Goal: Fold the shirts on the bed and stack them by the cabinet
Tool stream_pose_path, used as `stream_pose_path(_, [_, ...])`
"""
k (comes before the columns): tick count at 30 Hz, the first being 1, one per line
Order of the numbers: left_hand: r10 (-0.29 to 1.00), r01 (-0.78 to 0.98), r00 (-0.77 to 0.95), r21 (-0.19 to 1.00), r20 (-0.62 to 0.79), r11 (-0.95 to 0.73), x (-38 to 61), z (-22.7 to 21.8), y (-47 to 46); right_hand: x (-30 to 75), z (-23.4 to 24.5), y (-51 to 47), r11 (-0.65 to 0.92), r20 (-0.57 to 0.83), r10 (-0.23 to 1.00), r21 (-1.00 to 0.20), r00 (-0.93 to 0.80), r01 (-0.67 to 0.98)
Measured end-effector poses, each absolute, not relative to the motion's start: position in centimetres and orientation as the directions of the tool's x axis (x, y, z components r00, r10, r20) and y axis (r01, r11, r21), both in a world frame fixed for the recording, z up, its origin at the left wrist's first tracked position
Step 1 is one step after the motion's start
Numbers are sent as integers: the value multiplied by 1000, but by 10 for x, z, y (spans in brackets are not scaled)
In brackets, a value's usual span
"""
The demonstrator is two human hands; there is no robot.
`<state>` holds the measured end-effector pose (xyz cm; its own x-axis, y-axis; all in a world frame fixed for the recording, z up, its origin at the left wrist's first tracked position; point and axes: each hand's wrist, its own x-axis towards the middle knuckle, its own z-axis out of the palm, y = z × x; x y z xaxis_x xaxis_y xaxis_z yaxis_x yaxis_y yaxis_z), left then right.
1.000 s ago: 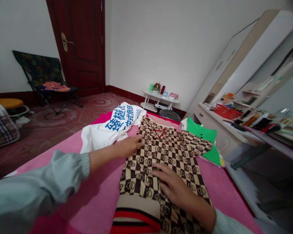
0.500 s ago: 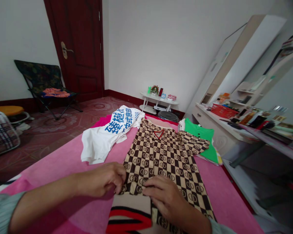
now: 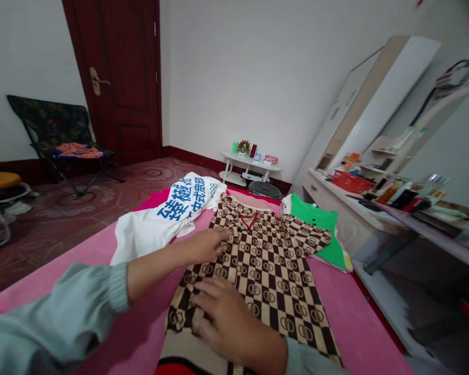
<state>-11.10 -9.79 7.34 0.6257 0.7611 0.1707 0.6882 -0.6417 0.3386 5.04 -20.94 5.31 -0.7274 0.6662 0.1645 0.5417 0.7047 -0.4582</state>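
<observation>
A brown-and-beige checked polo shirt (image 3: 273,265) with a red-trimmed collar lies spread on the pink bed cover (image 3: 359,312). Its right-hand sleeve sticks out, while the left-hand side runs straight, with no sleeve showing there. My left hand (image 3: 209,246) rests on the shirt's upper left part, fingers stretched and slightly apart. Lower down, my right hand (image 3: 234,323) lies with spread fingers on the shirt near its beige, black and red hem band.
A white T-shirt (image 3: 140,232) with blue lettering lies to the left, and folded green clothing (image 3: 316,219) to the right. A dresser (image 3: 312,185) with a red basket (image 3: 352,180) stands at right. Behind are a small white table (image 3: 250,160) and a camouflage folding chair (image 3: 58,125).
My left hand has moved up from the shirt's lower left edge to near its shoulder. My right hand has shifted slightly left and spread its fingers. The view has turned a little.
</observation>
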Motion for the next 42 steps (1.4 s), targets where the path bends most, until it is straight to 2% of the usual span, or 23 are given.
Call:
stream_pose_path(5, [832, 755, 540, 363, 126, -546, -96, 29, -50, 37, 31, -209, 734, 39, 574, -467, -818, 493])
stream_pose_path(10, [815, 778, 523, 252, 248, -576, -87, 7, -4, 34, 15, -198, 757, 73, 550, -466, -832, 459])
stream_pose_path(12, [847, 823, 478, 219, 231, -524, -83, 1, 14, 36, 12, -196, 743, 129, 587, -479, -799, 468])
stream_pose_path(15, [923, 910, 342, 182, 176, -372, -83, -10, 30, 44, 15, -195, 642, 168, 726, -513, -667, 570])
stream_pose_path(18, [935, 937, 312, 105, 167, -332, -85, -12, 33, 53, 19, -193, 517, 97, 825, -529, -557, 673])
stream_pose_path(23, [932, 932, 363, -19, 24, -362, -73, 27, 45, 53, 18, -187, 465, -6, 835, -526, -550, 712])
stream_pose_path(28, [918, 919, 393, 5, 45, -394, -54, 56, 75, 52, 8, -185, 481, 17, 834, -512, -551, 712])
stream_pose_path(32, [901, 900, 430, 54, 60, -433, -53, 38, 94, 53, -2, -185, 513, 125, 839, -510, -530, 691])
stream_pose_path(36, [923, 926, 365, 54, 125, -374, -55, 13, 111, 49, -17, -181, 545, 210, 834, -463, -511, 699])
stream_pose_path(42, [933, 952, 294, 27, 206, -306, -39, 10, 117, 46, -21, -177, 528, 194, 844, -462, -500, 712])
